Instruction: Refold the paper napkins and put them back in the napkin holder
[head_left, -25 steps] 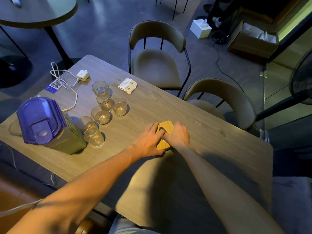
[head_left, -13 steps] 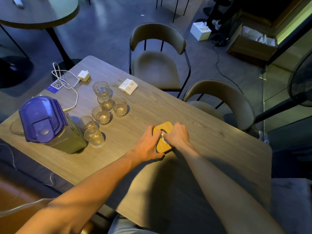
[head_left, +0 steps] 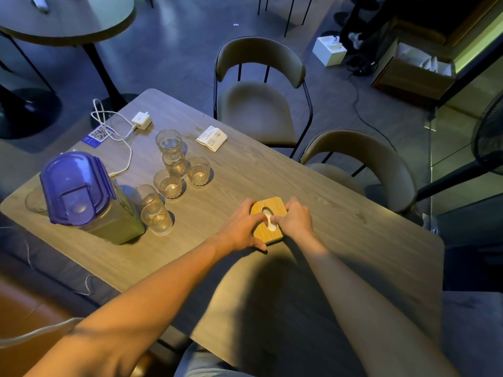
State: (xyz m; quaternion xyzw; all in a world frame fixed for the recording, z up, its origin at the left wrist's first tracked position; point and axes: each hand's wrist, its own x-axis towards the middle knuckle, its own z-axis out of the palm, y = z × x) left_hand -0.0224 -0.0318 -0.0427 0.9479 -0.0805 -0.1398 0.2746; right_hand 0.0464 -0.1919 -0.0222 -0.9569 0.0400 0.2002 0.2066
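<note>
A square wooden napkin holder [head_left: 268, 206] with an oval slot in its top lies flat near the middle of the wooden table [head_left: 340, 240]. White napkin paper [head_left: 270, 223] shows through the slot. My left hand [head_left: 242, 227] grips the holder's left side, thumb at its near corner and fingers reaching onto the top by the slot. My right hand [head_left: 295, 217] grips the right side, with a fingertip at the slot on the white paper. Most of the napkins are hidden inside the holder.
Left of the holder stand several drinking glasses [head_left: 168, 183] and a pitcher with a blue lid [head_left: 76, 186]. A folded paper packet [head_left: 211, 138], a white charger [head_left: 141, 120] with cable and a QR card [head_left: 98, 135] lie at the far side. Two chairs [head_left: 258, 104] stand beyond the table.
Both hands stayed on the holder. My left hand slid from lying over the top to clasping its left edge, uncovering the slot and the white paper.
</note>
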